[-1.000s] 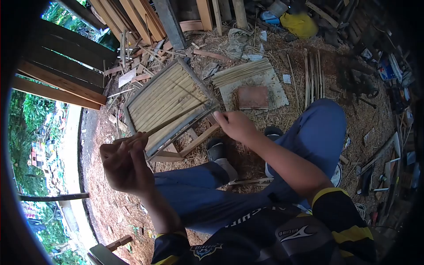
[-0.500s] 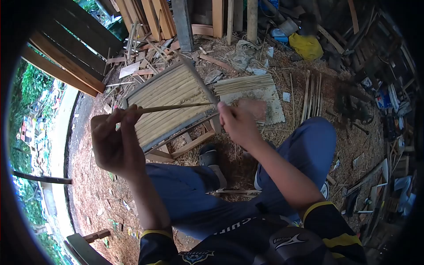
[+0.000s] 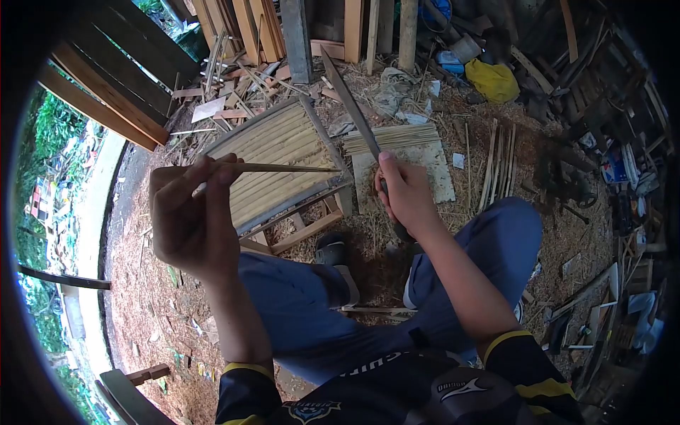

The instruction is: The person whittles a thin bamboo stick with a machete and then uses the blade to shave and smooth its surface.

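Left hand (image 3: 195, 219) at left side of slatted frame (image 3: 273, 145). Fingers pinch one end of a thin stick (image 3: 283, 168); stick crosses above the frame, tip by its right edge. Tip touching frame or not: cannot tell. Right hand (image 3: 412, 198) right of frame, fingers clenched round handle of long knife (image 3: 354, 112), blade slanting away past frame's far corner. Stick and blade apart. Right of frame: board (image 3: 435, 177) bearing strips (image 3: 404, 134). Farther right of frame, loose sticks (image 3: 500, 163) on shavings.
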Demonstrator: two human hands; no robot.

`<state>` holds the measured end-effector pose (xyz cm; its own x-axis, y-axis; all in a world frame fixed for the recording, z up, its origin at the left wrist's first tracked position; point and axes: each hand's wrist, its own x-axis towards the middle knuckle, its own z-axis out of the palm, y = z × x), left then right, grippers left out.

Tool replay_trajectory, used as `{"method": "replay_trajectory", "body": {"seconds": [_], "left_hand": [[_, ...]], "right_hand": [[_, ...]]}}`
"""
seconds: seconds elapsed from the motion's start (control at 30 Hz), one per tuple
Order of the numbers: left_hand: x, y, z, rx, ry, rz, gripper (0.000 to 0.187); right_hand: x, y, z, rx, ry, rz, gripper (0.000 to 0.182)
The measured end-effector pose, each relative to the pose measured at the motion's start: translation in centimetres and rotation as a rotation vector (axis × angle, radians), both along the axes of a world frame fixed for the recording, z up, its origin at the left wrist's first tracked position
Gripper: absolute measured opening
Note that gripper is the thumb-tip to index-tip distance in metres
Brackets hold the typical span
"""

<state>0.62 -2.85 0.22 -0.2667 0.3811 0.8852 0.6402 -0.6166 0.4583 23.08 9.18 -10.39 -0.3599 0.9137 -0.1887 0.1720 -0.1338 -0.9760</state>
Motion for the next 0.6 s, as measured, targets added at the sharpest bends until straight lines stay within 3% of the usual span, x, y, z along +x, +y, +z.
{"method": "replay_trajectory", "body": {"seconds": [0.6], "left_hand": [[0.6, -0.1, -0.1, -0.031, 0.096, 0.066, 0.023]], "right_hand": [[-0.7, -2.1, -1.0, 0.112, 0.008, 0.150, 0.061]]}}
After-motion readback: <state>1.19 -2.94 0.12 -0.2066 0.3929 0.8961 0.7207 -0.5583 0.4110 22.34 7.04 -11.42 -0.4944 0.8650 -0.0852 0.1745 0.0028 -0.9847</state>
